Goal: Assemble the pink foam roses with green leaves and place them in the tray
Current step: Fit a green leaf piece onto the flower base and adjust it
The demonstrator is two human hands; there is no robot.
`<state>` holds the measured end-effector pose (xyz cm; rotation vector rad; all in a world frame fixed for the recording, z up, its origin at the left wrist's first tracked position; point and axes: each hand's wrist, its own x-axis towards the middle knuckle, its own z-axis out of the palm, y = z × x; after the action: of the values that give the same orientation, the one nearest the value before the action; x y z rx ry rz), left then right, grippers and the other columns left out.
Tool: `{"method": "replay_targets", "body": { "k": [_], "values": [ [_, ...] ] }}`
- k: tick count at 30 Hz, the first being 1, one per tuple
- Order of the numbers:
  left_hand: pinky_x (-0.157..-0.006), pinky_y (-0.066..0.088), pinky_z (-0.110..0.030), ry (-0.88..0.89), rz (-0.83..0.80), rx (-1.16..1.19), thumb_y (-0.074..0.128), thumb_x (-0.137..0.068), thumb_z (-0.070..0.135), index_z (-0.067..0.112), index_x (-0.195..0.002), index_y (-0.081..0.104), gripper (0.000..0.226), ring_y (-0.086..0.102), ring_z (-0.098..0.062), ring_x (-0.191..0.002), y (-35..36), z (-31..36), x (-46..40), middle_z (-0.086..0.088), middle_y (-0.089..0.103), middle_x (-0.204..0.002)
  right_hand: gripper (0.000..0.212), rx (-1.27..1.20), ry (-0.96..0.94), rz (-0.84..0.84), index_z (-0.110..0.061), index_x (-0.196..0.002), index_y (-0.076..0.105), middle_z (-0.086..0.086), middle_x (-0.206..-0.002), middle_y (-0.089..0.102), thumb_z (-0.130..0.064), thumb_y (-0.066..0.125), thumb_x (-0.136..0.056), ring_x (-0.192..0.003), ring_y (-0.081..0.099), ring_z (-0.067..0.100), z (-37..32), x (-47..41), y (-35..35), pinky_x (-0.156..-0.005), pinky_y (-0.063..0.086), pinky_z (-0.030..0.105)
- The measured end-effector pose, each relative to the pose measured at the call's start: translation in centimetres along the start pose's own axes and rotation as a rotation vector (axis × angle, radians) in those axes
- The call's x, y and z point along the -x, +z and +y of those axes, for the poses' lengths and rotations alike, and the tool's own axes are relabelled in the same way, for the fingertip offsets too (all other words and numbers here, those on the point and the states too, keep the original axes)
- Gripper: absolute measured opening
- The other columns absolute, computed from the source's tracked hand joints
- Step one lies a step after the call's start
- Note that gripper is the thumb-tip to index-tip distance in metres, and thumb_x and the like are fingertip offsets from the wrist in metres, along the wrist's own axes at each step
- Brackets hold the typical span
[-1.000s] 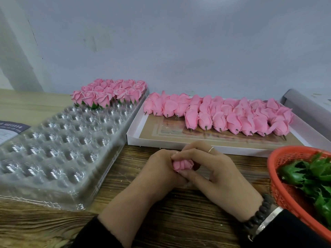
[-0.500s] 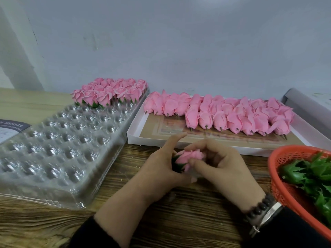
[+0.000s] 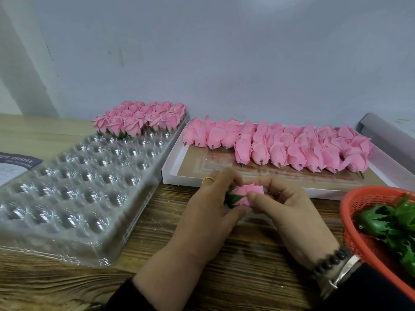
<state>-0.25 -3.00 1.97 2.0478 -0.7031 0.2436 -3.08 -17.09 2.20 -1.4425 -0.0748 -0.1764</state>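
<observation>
A pink foam rose (image 3: 246,194) with a green leaf base sits between both hands above the wooden table. My left hand (image 3: 206,212) grips its green base from the left. My right hand (image 3: 285,209) pinches the petals from the right with thumb and fingers. The clear plastic tray (image 3: 74,187) with many round cells lies to the left; several finished roses (image 3: 143,118) fill its far rows. Bare pink rose heads (image 3: 280,147) on short stems lie in rows in a white box (image 3: 170,176) behind my hands.
A red mesh basket (image 3: 350,223) at the right edge holds several green leaf pieces (image 3: 386,221). A printed sheet (image 3: 13,164) lies partly under the tray's left side. A grey wall runs close behind the table. A grey flat object (image 3: 390,133) leans at far right.
The rose has turned in my hands, so its green base now shows on the left. My fingers have shifted around the petals, and both hands sit slightly higher and further right.
</observation>
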Motion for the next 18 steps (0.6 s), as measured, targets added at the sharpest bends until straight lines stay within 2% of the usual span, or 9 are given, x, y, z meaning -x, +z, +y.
{"method": "replay_targets", "body": {
  "k": [6,10,14,16,18],
  "values": [
    [-0.071,0.04,-0.016,0.025,-0.029,-0.057,0.068,-0.076,0.011,0.036,-0.091,0.043,0.038,0.046,0.001,-0.085,0.06,0.42,-0.07,0.015,0.046,-0.094,0.015,0.016,0.035,-0.012,-0.003,-0.088,0.066,0.004,-0.068,0.069,0.007,0.057,-0.083,-0.058,0.061,0.009,0.21,-0.25,0.02,-0.054,0.05,0.015],
    [-0.073,0.039,-0.014,0.026,-0.026,-0.051,0.069,-0.077,0.009,0.022,-0.094,0.055,0.025,0.045,0.003,-0.085,0.08,0.55,-0.07,0.014,0.048,-0.094,0.014,0.065,0.044,-0.008,-0.001,-0.093,0.066,0.016,-0.079,0.068,0.005,0.058,-0.083,-0.068,0.062,0.02,0.35,-0.37,-0.1,-0.061,0.051,0.02],
    [-0.075,0.04,-0.015,0.019,-0.022,-0.076,0.068,-0.077,0.009,0.021,-0.096,0.057,0.025,0.046,0.001,-0.084,0.1,0.59,-0.12,0.012,0.05,-0.096,0.014,0.109,0.037,-0.007,0.001,-0.094,0.066,0.027,-0.085,0.067,0.005,0.059,-0.083,-0.069,0.061,0.022,0.34,-0.51,-0.09,-0.063,0.051,0.022],
    [-0.077,0.041,-0.017,0.008,-0.029,-0.087,0.067,-0.078,0.009,0.022,-0.097,0.056,0.025,0.047,-0.001,-0.087,0.17,0.58,-0.06,0.011,0.051,-0.098,0.014,0.151,0.032,-0.011,-0.001,-0.093,0.067,0.033,-0.088,0.064,0.004,0.06,-0.082,-0.071,0.059,0.024,0.41,-0.46,-0.09,-0.067,0.051,0.03],
    [-0.077,0.041,-0.019,0.003,-0.026,-0.1,0.066,-0.077,0.009,0.021,-0.096,0.056,0.024,0.048,-0.004,-0.088,0.23,0.53,-0.03,0.01,0.051,-0.096,0.013,0.206,0.031,-0.01,-0.002,-0.093,0.067,0.039,-0.091,0.059,0.002,0.062,-0.081,-0.074,0.056,0.028,0.39,-0.45,0.01,-0.074,0.049,0.046]
  ]
}}
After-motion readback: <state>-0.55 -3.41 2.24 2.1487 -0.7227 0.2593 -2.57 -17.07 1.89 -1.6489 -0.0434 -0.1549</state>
